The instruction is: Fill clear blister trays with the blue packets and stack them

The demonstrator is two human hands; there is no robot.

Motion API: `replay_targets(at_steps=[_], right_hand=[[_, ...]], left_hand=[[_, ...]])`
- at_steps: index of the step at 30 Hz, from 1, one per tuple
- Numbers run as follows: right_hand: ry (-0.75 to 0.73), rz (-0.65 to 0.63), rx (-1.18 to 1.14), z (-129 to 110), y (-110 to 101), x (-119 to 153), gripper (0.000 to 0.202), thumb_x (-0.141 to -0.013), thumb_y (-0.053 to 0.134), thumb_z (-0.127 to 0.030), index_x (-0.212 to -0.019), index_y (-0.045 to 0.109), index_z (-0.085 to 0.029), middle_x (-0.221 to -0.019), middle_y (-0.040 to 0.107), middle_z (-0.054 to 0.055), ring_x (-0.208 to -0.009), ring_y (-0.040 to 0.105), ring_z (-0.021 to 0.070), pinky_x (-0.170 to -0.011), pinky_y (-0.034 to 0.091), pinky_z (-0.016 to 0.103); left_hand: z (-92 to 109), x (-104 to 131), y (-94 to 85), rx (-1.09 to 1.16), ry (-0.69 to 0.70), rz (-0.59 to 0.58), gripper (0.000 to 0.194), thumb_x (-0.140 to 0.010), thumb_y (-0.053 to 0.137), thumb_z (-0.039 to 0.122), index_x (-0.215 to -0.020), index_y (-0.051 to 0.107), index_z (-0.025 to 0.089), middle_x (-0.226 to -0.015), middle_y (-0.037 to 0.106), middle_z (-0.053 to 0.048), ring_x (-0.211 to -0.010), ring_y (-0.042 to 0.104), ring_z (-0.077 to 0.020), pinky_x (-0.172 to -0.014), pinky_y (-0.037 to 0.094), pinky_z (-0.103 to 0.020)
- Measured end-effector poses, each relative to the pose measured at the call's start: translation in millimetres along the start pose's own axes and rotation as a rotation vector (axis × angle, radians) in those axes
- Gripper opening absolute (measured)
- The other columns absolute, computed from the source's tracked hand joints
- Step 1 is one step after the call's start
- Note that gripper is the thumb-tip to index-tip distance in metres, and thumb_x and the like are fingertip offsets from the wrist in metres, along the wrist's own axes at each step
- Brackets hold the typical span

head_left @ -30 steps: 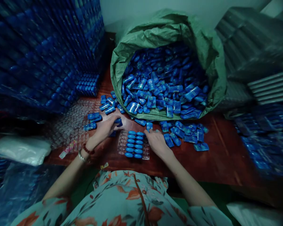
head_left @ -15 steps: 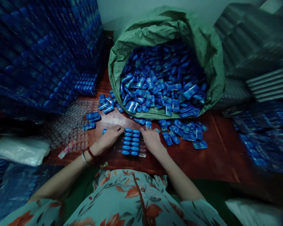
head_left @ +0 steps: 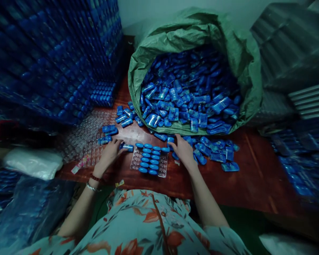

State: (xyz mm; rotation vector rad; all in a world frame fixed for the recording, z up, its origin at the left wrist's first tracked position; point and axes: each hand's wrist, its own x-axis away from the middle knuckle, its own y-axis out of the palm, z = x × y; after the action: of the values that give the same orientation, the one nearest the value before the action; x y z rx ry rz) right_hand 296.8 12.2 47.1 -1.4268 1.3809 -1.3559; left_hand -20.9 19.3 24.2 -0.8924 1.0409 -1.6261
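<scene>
A clear plastic tray (head_left: 163,171) lies on the table in front of me, with two middle columns of blue oval pieces (head_left: 145,160) and one more blue piece at each top corner. Left of the tray, my left hand (head_left: 111,153) has its thumb and fingers closed on a blue packet (head_left: 128,147). On the right, my right hand (head_left: 183,149) reaches to another blue packet (head_left: 170,141), thumb and fingers around it. Loose blue packets (head_left: 217,157) lie beyond and right of that hand.
A green sack (head_left: 138,60) full of blue packets opens towards me. Tall stacks of filled trays (head_left: 55,63) stand left, near empty clear trays (head_left: 82,136). More stacks (head_left: 289,49) and a white bag (head_left: 33,164) flank the red-brown table (head_left: 244,187).
Both hands have moved outward from the tray to packets on either side. Blue pieces now show at the tray's top left and top right corners. The view has shifted slightly.
</scene>
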Motion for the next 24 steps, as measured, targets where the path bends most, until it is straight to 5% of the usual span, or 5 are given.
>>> replay_targets(at_steps=[4, 8, 15, 21, 24], right_hand=[[-0.039, -0.054, -0.048, -9.8, 14.0, -13.1, 0.051, -0.086, 0.056, -0.031, -0.131, 0.039, -0.015, -0.116, 0.060, 0.015, -0.095, 0.063, 0.0270, -0.072, 0.045, 0.031], [-0.102, 0.082, -0.340, 14.5, 22.2, -4.7, 0.036, -0.083, 0.055, -0.026, -0.118, 0.049, -0.017, -0.104, 0.064, 0.010, -0.094, 0.062, 0.0247, -0.078, 0.047, 0.034], [0.029, 0.155, -1.209, 37.9, 34.3, 59.4, 0.044, -0.081, 0.059, -0.041, -0.119, 0.043, -0.024, -0.086, 0.062, 0.000, -0.052, 0.058, 0.0120, -0.052, 0.052, 0.028], [-0.222, 0.401, -0.912, 9.4, 63.2, 84.7, 0.017, -0.087, 0.055, -0.025, -0.104, 0.059, -0.023, -0.097, 0.064, 0.004, -0.088, 0.064, 0.0173, -0.081, 0.055, 0.034], [-0.426, 0.431, -0.632, 12.8, 69.0, 81.8, 0.029, -0.089, 0.044, -0.013, -0.111, 0.060, -0.023, -0.107, 0.062, 0.007, -0.101, 0.061, 0.0182, -0.090, 0.051, 0.035]], left_hand=[[2.8, 5.6, 4.5, -0.131, -0.157, -0.135, 0.031, -0.087, 0.053, 0.039, -0.108, 0.050, 0.016, -0.106, 0.054, -0.011, -0.081, 0.061, -0.0223, -0.067, 0.047, -0.031], [-3.4, 7.6, 17.0, 0.008, -0.084, -0.012, 0.033, -0.084, 0.058, 0.041, -0.105, 0.049, 0.017, -0.103, 0.052, -0.009, -0.081, 0.060, -0.0204, -0.068, 0.048, -0.030], [-8.2, 8.0, 38.6, 0.207, -0.044, 0.214, 0.026, -0.084, 0.057, 0.038, -0.096, 0.052, 0.016, -0.092, 0.053, -0.006, -0.080, 0.056, -0.0206, -0.072, 0.047, -0.033], [2.3, 22.2, 42.3, 0.441, -0.015, 0.356, 0.017, -0.087, 0.052, 0.033, -0.093, 0.056, 0.017, -0.082, 0.059, -0.003, -0.075, 0.058, -0.0170, -0.071, 0.048, -0.030], [12.6, 37.9, 34.3, 0.460, 0.053, 0.472, 0.016, -0.089, 0.052, 0.029, -0.097, 0.059, 0.018, -0.091, 0.061, -0.005, -0.085, 0.060, -0.0171, -0.078, 0.049, -0.030]])
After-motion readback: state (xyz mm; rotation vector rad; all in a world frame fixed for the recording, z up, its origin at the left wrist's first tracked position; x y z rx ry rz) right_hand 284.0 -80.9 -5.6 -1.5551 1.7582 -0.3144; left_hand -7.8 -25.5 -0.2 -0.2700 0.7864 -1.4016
